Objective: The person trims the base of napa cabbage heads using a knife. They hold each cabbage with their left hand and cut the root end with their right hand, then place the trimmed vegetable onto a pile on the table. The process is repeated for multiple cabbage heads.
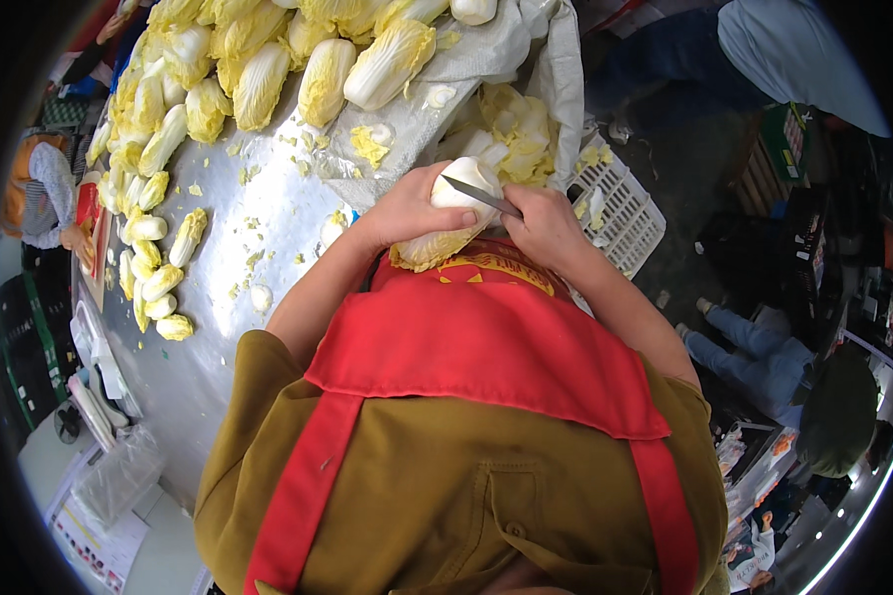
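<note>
My left hand (413,212) holds a napa cabbage (446,236) against the front of the red apron, its white base turned up and away from me. In my right hand (543,227) is a knife (476,195), its blade lying across the cabbage's white base; the handle is hidden in my fingers. Just beyond my hands, loose yellow leaves (517,123) fill a white woven plastic sack (568,89). Many napa cabbages (261,85) are heaped at the far side of the metal table (216,268), and several smaller ones (162,282) lie to the left.
A white plastic crate (625,204) with leaf scraps stands right of the sack. Leaf bits and a cut cabbage base (261,297) lie on the table. A person in an orange vest (38,186) is at the far left; other people are at the right. A plastic bag (119,476) lies lower left.
</note>
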Tool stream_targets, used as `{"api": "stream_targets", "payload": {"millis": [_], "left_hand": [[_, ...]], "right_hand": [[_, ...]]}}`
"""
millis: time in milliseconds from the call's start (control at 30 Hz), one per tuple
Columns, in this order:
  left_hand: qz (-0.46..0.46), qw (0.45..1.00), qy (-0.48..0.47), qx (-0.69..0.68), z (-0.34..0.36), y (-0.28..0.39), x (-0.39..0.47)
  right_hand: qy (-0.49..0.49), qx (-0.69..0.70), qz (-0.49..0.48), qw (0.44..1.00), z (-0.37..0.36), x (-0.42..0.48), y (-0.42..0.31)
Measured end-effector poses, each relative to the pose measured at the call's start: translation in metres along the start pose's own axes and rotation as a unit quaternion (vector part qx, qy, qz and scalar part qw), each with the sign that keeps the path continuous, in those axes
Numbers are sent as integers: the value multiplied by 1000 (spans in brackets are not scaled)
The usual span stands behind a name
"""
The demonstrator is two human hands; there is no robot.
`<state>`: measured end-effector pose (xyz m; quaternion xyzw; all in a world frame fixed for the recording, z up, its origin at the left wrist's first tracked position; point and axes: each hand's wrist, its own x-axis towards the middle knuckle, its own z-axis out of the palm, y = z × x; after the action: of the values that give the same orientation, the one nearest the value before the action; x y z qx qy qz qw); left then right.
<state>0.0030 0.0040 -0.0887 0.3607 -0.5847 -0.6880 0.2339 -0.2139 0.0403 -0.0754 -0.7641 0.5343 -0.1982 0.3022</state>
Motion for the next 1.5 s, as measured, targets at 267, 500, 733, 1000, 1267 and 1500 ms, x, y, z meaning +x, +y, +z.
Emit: {"api": "stream_targets", "payload": {"millis": [267,500,733,1000,1267,1500], "left_hand": [[-6,999,-26,42,2,4,4],[-22,998,-62,4,5,0,10],[2,977,77,196,15,14,2],[-15,945,152,289,22,21,12],[-34,930,175,323,25,-2,27],[-77,907,200,361,21,-21,52]], "right_hand": [[9,-3,10,1000,3,-1,8],[18,3,30,999,10,-7,12],[-2,-5,112,994,13,-5,12],[-9,5,162,987,17,7,16],[-35,-8,219,975,22,6,35],[-82,-31,252,964,42,51,67]]}}
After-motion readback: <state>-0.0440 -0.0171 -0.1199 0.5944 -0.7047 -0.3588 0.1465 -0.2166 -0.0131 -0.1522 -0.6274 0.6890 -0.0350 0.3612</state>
